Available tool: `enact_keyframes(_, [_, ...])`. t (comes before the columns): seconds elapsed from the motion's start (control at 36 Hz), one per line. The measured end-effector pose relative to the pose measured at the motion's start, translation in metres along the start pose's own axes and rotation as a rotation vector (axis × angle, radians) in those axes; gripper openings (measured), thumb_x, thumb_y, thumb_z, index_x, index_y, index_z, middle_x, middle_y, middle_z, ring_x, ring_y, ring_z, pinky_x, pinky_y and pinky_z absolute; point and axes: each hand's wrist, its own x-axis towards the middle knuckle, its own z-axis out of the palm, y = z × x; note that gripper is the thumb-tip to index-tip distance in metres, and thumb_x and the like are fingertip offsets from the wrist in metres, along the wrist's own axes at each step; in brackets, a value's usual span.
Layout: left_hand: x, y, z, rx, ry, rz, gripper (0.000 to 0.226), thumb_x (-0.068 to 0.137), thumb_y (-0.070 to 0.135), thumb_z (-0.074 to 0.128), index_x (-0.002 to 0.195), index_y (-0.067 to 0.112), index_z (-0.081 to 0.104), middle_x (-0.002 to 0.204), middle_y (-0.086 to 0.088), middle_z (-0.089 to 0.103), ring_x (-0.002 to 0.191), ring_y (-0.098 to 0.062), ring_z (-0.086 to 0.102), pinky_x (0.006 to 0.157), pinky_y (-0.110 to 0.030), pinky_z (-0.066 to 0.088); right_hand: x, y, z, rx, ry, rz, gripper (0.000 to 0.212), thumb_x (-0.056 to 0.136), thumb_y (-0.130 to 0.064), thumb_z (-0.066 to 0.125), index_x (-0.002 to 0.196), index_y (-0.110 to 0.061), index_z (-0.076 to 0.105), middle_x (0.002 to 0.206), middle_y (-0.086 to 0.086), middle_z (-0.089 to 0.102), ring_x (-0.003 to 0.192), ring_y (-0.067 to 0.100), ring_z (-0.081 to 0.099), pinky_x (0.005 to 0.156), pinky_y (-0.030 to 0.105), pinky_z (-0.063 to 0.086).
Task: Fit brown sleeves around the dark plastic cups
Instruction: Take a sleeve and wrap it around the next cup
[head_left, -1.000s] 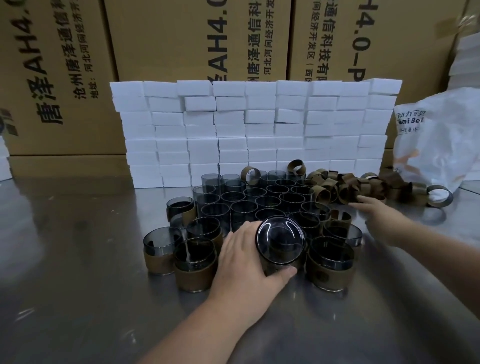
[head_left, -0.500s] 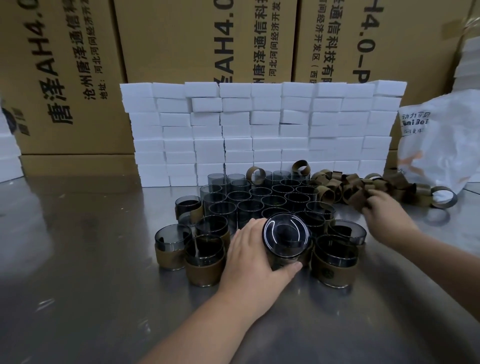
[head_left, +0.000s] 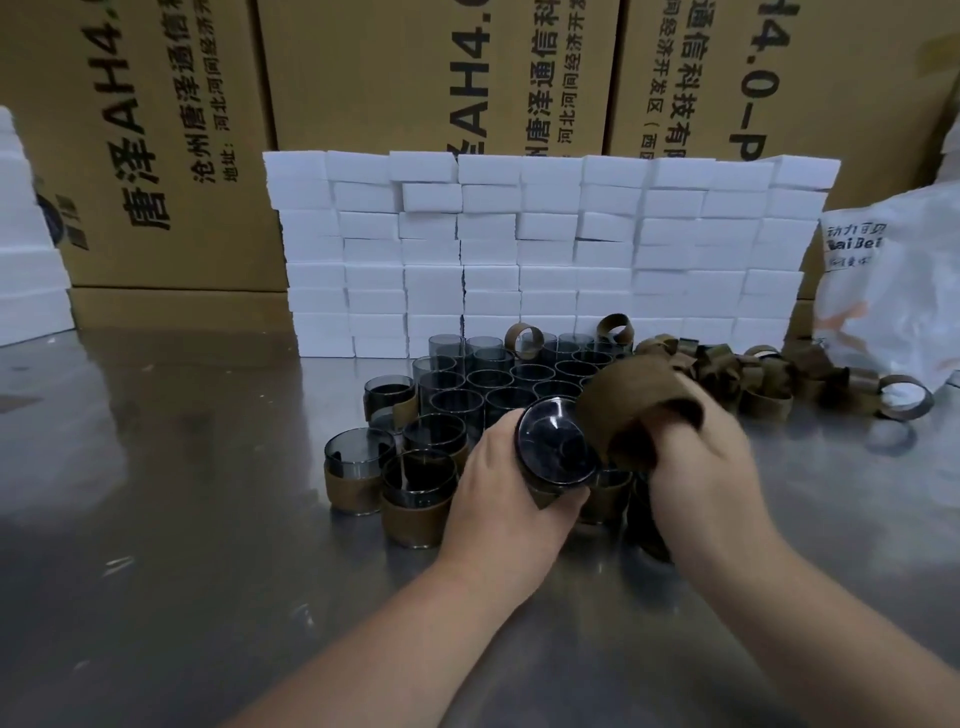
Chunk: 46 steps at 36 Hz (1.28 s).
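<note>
Dark plastic cup (head_left: 558, 441), one, lay gripped sideways in the left hand (head_left: 498, 488) just above the counter (head_left: 208, 519), right hand (head_left: 696, 467) pinching a brown sleeve (head_left: 634, 400) against its edge; sleeve not yet on, next move likely required squaring its opening over the cup.

Brown sleeve (head_left: 634, 397) meets the tilted dark cup (head_left: 553, 441).
</note>
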Motion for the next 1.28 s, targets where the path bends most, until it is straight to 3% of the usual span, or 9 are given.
enact_keyframes(0.08, [0.0, 0.0, 0.0, 0.031, 0.026, 0.002, 0.064, 0.066, 0.038, 0.067, 0.126, 0.029, 0.044, 0.122, 0.011, 0.051, 0.116, -0.008, 0.046, 0.098, -0.033, 0.042, -0.011, 0.009, 0.0, -0.153, -0.062, -0.04, 0.042, 0.071, -0.015, 0.038, 0.09, -0.044, 0.062, 0.099, -0.025, 0.062, 0.098, -0.009, 0.054, 0.083, 0.009, 0.04])
enact_keyframes(0.28, [-0.006, 0.007, -0.002, 0.094, 0.093, 0.106, 0.073, 0.072, 0.02, 0.072, 0.136, 0.013, 0.037, 0.137, -0.001, 0.04, 0.125, -0.008, 0.031, 0.1, -0.002, 0.014, -0.021, 0.017, -0.005, -0.096, -0.166, 0.049, 0.056, 0.071, -0.016, 0.038, 0.11, -0.055, 0.048, 0.117, -0.039, 0.053, 0.115, -0.018, 0.043, 0.098, 0.012, 0.035])
enact_keyframes(0.42, [-0.009, 0.015, -0.005, 0.253, 0.217, 0.197, 0.077, 0.058, 0.007, 0.078, 0.129, 0.008, 0.048, 0.118, -0.022, 0.046, 0.106, -0.041, 0.048, 0.095, -0.04, 0.036, -0.027, 0.016, -0.003, -0.122, -0.221, 0.06, 0.058, 0.071, -0.017, 0.038, 0.109, -0.061, 0.042, 0.113, -0.054, 0.041, 0.11, -0.028, 0.038, 0.085, -0.005, 0.031])
enact_keyframes(0.64, [-0.009, 0.02, -0.008, 0.129, 0.19, 0.144, 0.078, 0.064, 0.011, 0.075, 0.135, 0.011, 0.044, 0.109, -0.005, 0.032, 0.094, -0.032, 0.053, 0.087, -0.029, 0.035, -0.024, 0.018, -0.008, -0.056, -0.192, 0.117, 0.064, 0.09, 0.004, 0.038, 0.109, -0.057, 0.045, 0.099, -0.05, 0.053, 0.1, -0.024, 0.049, 0.075, -0.001, 0.04])
enact_keyframes(0.81, [-0.012, 0.02, -0.007, 0.094, 0.098, 0.198, 0.085, 0.067, 0.013, 0.073, 0.141, 0.009, 0.031, 0.118, 0.0, 0.024, 0.104, -0.03, 0.054, 0.091, -0.024, 0.037, -0.023, 0.02, -0.007, -0.076, -0.136, 0.143, 0.048, 0.073, -0.019, 0.039, 0.105, -0.05, 0.055, 0.108, -0.039, 0.057, 0.106, -0.018, 0.05, 0.085, 0.007, 0.043])
enact_keyframes(0.89, [-0.015, 0.024, -0.012, -0.01, 0.007, 0.253, 0.079, 0.072, 0.028, 0.058, 0.139, 0.026, 0.017, 0.128, -0.001, 0.028, 0.114, -0.029, 0.048, 0.099, -0.039, 0.041, -0.019, 0.022, -0.011, -0.06, -0.065, 0.174, 0.053, 0.07, -0.018, 0.04, 0.114, -0.042, 0.059, 0.116, -0.025, 0.061, 0.113, -0.008, 0.051, 0.098, 0.024, 0.042])
enact_keyframes(0.97, [-0.019, 0.026, -0.017, -0.083, -0.07, 0.358, 0.069, 0.075, 0.033, 0.04, 0.14, 0.017, 0.021, 0.137, -0.012, 0.032, 0.118, -0.031, 0.044, 0.098, -0.049, 0.039, -0.017, 0.019, -0.014, -0.058, -0.033, 0.179, 0.053, 0.075, -0.013, 0.04, 0.116, -0.041, 0.058, 0.108, -0.033, 0.06, 0.104, -0.017, 0.052, 0.086, 0.01, 0.044])
enact_keyframes(1.17, [-0.02, 0.029, -0.017, 0.055, -0.039, 0.346, 0.084, 0.089, 0.064, 0.018, 0.139, -0.002, 0.03, 0.145, -0.013, 0.03, 0.13, -0.022, 0.038, 0.103, -0.033, 0.038, -0.02, 0.018, -0.01, -0.127, -0.063, 0.241, 0.05, 0.066, -0.022, 0.037, 0.095, -0.058, 0.053, 0.101, -0.041, 0.056, 0.103, -0.02, 0.048, 0.094, 0.021, 0.042])
enact_keyframes(1.28, [-0.021, 0.029, -0.015, 0.081, -0.033, 0.346, 0.07, 0.09, 0.05, 0.024, 0.142, 0.003, 0.024, 0.148, -0.013, 0.028, 0.13, -0.016, 0.036, 0.102, -0.025, 0.036, -0.021, 0.02, -0.008, -0.166, -0.073, 0.267, 0.053, 0.067, -0.024, 0.037, 0.109, -0.052, 0.054, 0.1, -0.035, 0.059, 0.103, -0.016, 0.05, 0.099, 0.028, 0.043])
